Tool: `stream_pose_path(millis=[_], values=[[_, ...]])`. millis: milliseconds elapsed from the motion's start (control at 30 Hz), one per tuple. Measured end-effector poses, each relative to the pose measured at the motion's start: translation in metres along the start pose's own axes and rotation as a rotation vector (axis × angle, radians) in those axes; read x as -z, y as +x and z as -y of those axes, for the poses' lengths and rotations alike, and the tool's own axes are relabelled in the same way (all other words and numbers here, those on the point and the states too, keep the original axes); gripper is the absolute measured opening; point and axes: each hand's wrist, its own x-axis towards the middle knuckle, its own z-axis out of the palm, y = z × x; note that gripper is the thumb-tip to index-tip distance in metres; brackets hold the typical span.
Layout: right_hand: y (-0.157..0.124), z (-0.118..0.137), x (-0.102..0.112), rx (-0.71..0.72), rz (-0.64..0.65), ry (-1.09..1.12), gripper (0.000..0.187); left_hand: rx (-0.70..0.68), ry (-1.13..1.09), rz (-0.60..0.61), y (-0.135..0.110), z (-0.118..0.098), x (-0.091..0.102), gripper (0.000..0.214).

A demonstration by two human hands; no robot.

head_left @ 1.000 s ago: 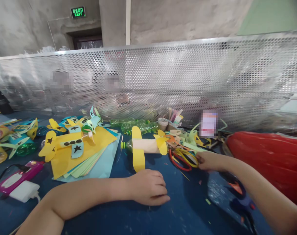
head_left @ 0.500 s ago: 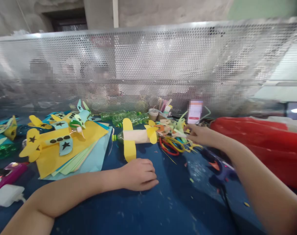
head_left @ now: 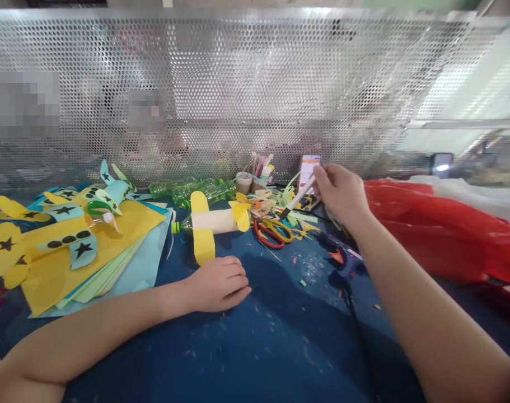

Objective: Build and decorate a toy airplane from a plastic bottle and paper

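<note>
Pen (head_left: 299, 196): where is it?

In the air over the scraps (head_left: 307, 217), at the far side of the table (head_left: 271, 347). It slants, its dark end low and to the left, its white end up in the right hand (head_left: 342, 193).

How do those fingers hold it?

They pinch it near the top, thumb against fingers. The dark end hangs by the scissors (head_left: 271, 245); I cannot tell whether it touches the scraps.

And behind it?

A phone (head_left: 310, 163), upright with its screen lit, partly covered by the right hand and the pen.

What about the left hand (head_left: 221, 285)?

Palm down on the table, fingers side by side and slightly bent. The space under them is hidden, so I cannot tell if they close on anything.

What is nearest to it?

The plane (head_left: 223, 221), just beyond, with one yellow wing reaching down to the knuckles. I cannot tell if they touch.

Anything else close by?

A glue gun (head_left: 345, 263) lies near the right forearm, and a red bag (head_left: 426, 235) is farther right. Left of the plane, a yellow sheet (head_left: 141, 224) lies on other paper, and green bottles (head_left: 191, 190) lie behind.
</note>
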Motion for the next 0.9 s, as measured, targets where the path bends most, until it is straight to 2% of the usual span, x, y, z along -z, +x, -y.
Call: stream_pose_path(millis=[33,67,100,167,233,333,400,500,600,733,800,900], values=[[-0.001,0.002,0.000,-0.036,0.062,0.111,0.033,0.014,0.002,-0.020,0.000,-0.001,0.001,0.026],[-0.003,0.004,-0.001,-0.073,0.177,0.229,0.035,0.039,0.004,-0.040,-0.001,-0.001,0.001,0.025],[-0.006,0.006,-0.002,-0.100,0.340,0.335,0.036,0.078,0.008,-0.056,-0.002,-0.001,0.001,0.024],[-0.013,0.012,-0.004,-0.104,0.756,0.477,0.036,0.201,0.013,-0.077,-0.004,-0.002,0.002,0.024],[-0.020,0.018,-0.006,-0.082,1.074,0.539,0.034,0.342,0.001,-0.087,-0.006,-0.001,0.001,0.025],[-0.029,0.027,-0.007,-0.054,1.337,0.569,0.035,0.480,-0.045,-0.067,-0.008,0.000,0.000,0.027],[-0.032,0.030,-0.008,-0.027,1.418,0.569,0.035,0.489,-0.065,-0.041,-0.008,0.000,-0.002,0.025],[-0.034,0.032,-0.011,0.008,1.466,0.563,0.036,0.430,-0.075,-0.028,-0.006,0.001,-0.004,0.023],[-0.035,0.032,-0.015,0.031,1.455,0.553,0.037,0.402,-0.089,-0.040,-0.005,0.002,-0.005,0.020],[-0.040,0.034,-0.025,0.074,1.463,0.520,0.037,0.458,-0.115,-0.035,-0.006,0.004,-0.006,0.018],[-0.047,0.038,-0.032,0.103,1.482,0.559,0.034,0.488,-0.125,-0.031,-0.006,0.005,-0.007,0.019],[-0.063,0.045,-0.045,0.102,1.426,0.637,0.030,0.507,-0.109,-0.078,-0.007,0.006,-0.008,0.021]])
